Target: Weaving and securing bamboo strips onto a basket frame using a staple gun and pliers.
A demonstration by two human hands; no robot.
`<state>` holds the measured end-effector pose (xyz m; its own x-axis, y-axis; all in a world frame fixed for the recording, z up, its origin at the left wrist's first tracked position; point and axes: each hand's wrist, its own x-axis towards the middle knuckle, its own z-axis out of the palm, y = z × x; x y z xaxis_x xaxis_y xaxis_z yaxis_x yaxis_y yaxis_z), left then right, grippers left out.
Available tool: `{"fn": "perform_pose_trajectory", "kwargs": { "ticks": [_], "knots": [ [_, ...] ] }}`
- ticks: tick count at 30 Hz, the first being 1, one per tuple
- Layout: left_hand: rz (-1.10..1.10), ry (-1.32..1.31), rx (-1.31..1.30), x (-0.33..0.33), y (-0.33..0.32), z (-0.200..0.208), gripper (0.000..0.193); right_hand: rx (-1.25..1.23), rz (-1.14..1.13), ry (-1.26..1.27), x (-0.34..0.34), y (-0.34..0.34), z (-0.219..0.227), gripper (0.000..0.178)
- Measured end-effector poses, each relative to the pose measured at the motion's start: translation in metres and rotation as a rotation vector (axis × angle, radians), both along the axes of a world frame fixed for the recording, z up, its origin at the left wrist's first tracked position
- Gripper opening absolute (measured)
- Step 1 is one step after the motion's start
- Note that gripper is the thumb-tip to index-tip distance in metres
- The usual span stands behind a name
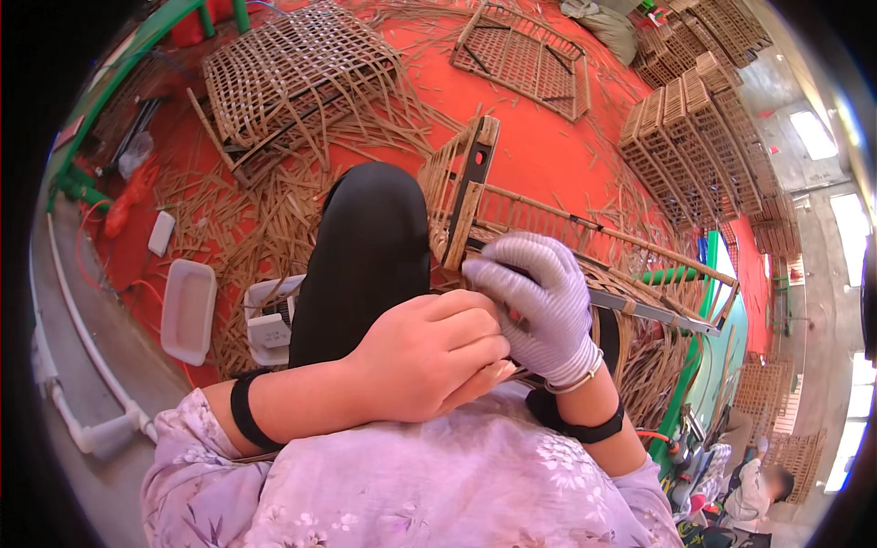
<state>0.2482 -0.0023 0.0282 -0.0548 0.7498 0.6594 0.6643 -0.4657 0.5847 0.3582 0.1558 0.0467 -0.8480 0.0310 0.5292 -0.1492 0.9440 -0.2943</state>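
Observation:
Both my hands meet in front of my chest, close to my raised knee in black trousers. My bare left hand (425, 356) is closed, its fingers curled inward against the right hand. Anything inside its fingers is hidden. My right hand (544, 297) wears a pale lilac ribbed knit glove, with its fingers bent and its fingertips at the near corner of a bamboo frame basket (594, 228). Its thumb and whatever it pinches are covered by the left hand. The basket lies on its side, with a dark-slotted bamboo end post (473, 164) and a grey straight bar (649, 309).
Loose bamboo strips (242, 228) litter the red floor (539, 164). A large half-woven basket (297, 78) sits far left, and a flat lattice frame (525, 59) beyond. Stacked baskets (690, 151) stand right. A white plastic tray (189, 310) lies left. Another person (754, 493) sits lower right.

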Motion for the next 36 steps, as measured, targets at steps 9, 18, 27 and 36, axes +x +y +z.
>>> {"fn": "perform_pose_trajectory", "kwargs": {
  "ticks": [9, 18, 27, 36],
  "knots": [
    [0.074, 0.167, 0.033, -0.009, -0.005, -0.005, 0.034, -0.036, -0.034, -0.008, 0.012, -0.01, -0.009, 0.021],
    [0.389, 0.281, -0.117, -0.028, 0.003, -0.019, 0.054, -0.174, -0.095, 0.079, 0.018, -0.019, -0.009, 0.022],
    [0.386, 0.333, -0.054, -0.039, 0.006, -0.018, 0.036, -0.112, -0.031, -0.043, 0.025, -0.017, 0.007, 0.022],
    [0.382, 0.339, -0.046, -0.041, 0.009, -0.018, 0.033, -0.236, -0.217, -0.049, 0.015, -0.018, 0.01, 0.015]
  ]
}}
